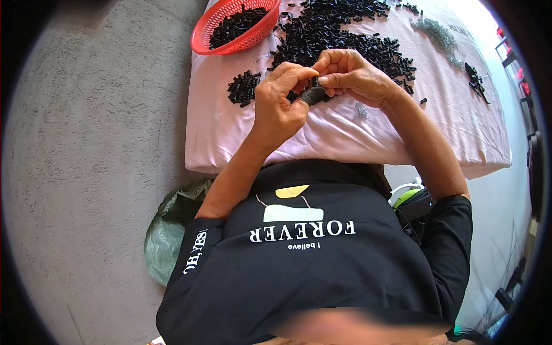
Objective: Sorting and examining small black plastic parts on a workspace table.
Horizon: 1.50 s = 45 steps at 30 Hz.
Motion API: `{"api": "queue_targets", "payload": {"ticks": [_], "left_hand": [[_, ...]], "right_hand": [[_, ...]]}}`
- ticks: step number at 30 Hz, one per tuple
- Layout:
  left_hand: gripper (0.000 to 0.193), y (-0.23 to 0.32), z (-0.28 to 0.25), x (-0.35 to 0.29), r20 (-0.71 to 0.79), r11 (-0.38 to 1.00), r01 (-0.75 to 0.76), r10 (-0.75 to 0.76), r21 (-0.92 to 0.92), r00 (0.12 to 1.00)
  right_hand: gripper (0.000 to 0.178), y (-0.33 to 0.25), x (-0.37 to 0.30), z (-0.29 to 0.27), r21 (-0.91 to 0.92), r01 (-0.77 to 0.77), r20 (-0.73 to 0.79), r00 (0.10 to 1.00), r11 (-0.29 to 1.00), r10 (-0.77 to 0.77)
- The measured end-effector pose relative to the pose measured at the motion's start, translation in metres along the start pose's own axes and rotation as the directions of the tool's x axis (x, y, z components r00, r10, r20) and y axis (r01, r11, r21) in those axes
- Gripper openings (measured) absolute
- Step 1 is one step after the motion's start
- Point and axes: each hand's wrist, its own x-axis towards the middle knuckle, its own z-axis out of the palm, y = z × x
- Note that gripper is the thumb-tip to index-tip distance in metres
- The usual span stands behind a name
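Observation:
My left hand [278,106] and my right hand [363,80] meet over the near part of the cloth-covered table. Between their fingertips is a small black plastic piece [314,81], pinched from both sides. A dark wrap [310,95] covers the tip of a left-hand digit, apparently the thumb. Just beyond the hands spreads a large heap of similar black pieces [339,40]. Left of my left hand lies a smaller pile of black pieces [244,88]. A little cluster of tiny silvery parts [361,112] rests below my right hand; their kind is too small to make out.
A red perforated basket [261,35] with black pieces inside stands at the table's far left. More small silvery-green parts [436,35] and a few black pieces [475,82] lie to the right on the pink cloth [221,138]. A green sack [167,241] sits on the floor at left.

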Motion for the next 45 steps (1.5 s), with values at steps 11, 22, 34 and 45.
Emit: {"api": "queue_targets", "payload": {"ticks": [11, 22, 34, 45], "left_hand": [[0.035, -0.011, -0.003, -0.003, 0.08, 0.998, 0.059, -0.057, -0.025, 0.995], [0.028, -0.093, -0.044, 0.04, -0.033, 0.982, 0.189, -0.189, -0.007, 0.981], [0.03, -0.163, -0.101, 0.094, -0.272, 0.938, 0.186, -0.105, 0.292, 0.956], [0.024, -0.119, -0.1, 0.041, -0.113, 0.957, 0.226, -0.208, 0.182, 0.972]], "right_hand": [[0.017, -0.008, 0.0, 0.0, -0.155, -0.074, -0.087, 0.994, 0.985, 0.061], [0.021, -0.016, -0.003, -0.023, -0.278, -0.127, -0.366, 0.93, 0.952, 0.017], [0.022, -0.023, -0.004, -0.038, -0.403, -0.045, -0.452, 0.878, 0.914, -0.156], [0.021, -0.019, -0.006, -0.036, -0.472, -0.103, -0.431, 0.894, 0.876, -0.126]]}}
